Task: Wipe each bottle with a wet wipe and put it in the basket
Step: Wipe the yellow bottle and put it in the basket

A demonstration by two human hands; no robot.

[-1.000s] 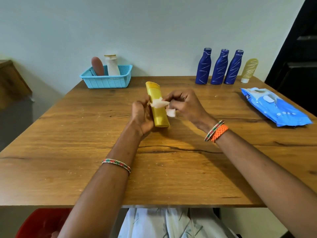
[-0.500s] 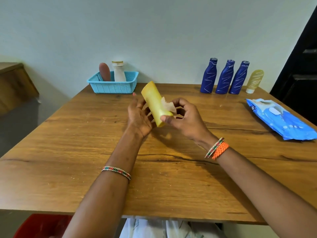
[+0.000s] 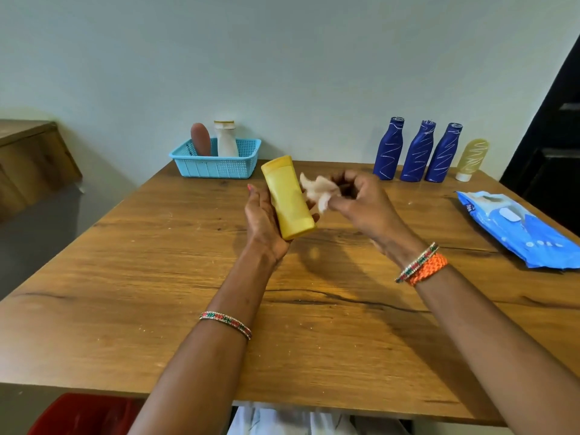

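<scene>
Centre frame, above the wooden table (image 3: 157,277): the left hand (image 3: 263,224) cradles the yellow bottle (image 3: 287,197), fingers wrapped behind it, bottle tilted with its top toward the upper left. Just to its right, the right hand (image 3: 364,205) pinches a crumpled wet wipe (image 3: 318,189) beside the bottle's edge. The turquoise basket (image 3: 216,167), upper left of centre, holds a brown bottle (image 3: 201,139) and a white bottle (image 3: 226,139). Three blue bottles (image 3: 416,152) stand at upper right.

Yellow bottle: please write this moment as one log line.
left hand: holds yellow bottle | right hand: pinches wipe beside bottle | basket: two bottles inside
</scene>
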